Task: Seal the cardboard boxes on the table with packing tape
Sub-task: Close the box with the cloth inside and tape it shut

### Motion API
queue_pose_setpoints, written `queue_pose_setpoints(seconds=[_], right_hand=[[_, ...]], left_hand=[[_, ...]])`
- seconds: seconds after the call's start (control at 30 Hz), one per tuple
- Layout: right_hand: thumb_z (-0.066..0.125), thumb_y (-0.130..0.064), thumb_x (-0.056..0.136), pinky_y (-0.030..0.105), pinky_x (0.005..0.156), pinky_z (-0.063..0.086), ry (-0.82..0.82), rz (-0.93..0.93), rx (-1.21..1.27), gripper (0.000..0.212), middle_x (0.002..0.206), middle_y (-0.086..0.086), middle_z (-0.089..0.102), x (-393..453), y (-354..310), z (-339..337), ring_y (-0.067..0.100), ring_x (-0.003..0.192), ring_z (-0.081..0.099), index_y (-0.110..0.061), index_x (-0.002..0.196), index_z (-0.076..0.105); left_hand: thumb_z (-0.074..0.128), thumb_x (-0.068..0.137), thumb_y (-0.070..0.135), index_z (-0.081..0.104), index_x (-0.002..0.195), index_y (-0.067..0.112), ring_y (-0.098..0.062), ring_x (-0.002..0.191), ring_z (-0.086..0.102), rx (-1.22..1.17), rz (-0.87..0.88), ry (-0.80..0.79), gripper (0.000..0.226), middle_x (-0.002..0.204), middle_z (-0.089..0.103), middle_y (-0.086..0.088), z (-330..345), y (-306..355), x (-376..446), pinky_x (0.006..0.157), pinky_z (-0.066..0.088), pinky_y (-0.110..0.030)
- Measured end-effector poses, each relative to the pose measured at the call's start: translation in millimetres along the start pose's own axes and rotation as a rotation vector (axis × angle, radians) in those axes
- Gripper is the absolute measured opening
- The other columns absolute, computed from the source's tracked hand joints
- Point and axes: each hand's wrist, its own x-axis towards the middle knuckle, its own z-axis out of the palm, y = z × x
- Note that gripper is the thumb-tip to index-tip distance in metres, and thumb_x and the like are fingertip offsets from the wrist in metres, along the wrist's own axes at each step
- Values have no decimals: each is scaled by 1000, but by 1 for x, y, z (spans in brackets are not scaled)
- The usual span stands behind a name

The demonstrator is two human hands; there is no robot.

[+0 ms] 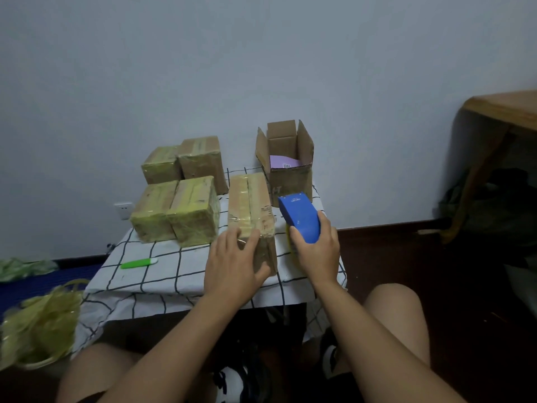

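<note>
Left hand [232, 264] laid flat, fingers spread, pressing the near end of the taped box [251, 212] — right hand [315, 251] wrapped round the blue tape dispenser [300, 218], just beside it.

A plain pale grey-blue painted wall [261, 59] fills the upper half of the view, evenly and dimly lit. Low on it, at the left, sits a white wall socket [123, 210]. A dark skirting strip [386, 225] runs along its foot, meeting a dark reddish-brown floor [406, 263]. The small table [139, 286] stands against the wall, draped in a white cloth with a black grid pattern. At the far right is a light wooden piece of furniture with a slanting leg [499, 112], its underside in deep shadow. A blue mat-like surface [35, 283] lies on the floor at the left.
</note>
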Motion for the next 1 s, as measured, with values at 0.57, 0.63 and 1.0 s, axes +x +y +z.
queue_pose_setpoints(seconds=[0.57,0.63,1.0], right_hand=[[70,-46,87,32,82,45,-4,-15,14,72,117,-7,42,-1,1,-1,11,101,46,-28,148,38],[71,-46,87,31,82,44,1,-18,13,72,117,-7,42,-2,1,-1,11,101,45,-28,148,38],[70,-44,87,30,81,42,1,-12,21,72,115,-9,39,-4,2,-3,11,100,44,-29,149,37]], left_hand=[[41,80,52,52,136,21,-13,141,32,-219,-60,6,64,152,39,2,-6,-12,-13,110,12,-35],[47,84,49,54,133,18,-12,136,38,-200,-14,-31,58,145,46,4,-11,-13,-3,110,16,-33],[40,79,48,64,111,19,-29,99,56,-126,202,-57,49,109,61,-5,-11,11,27,84,38,-40]])
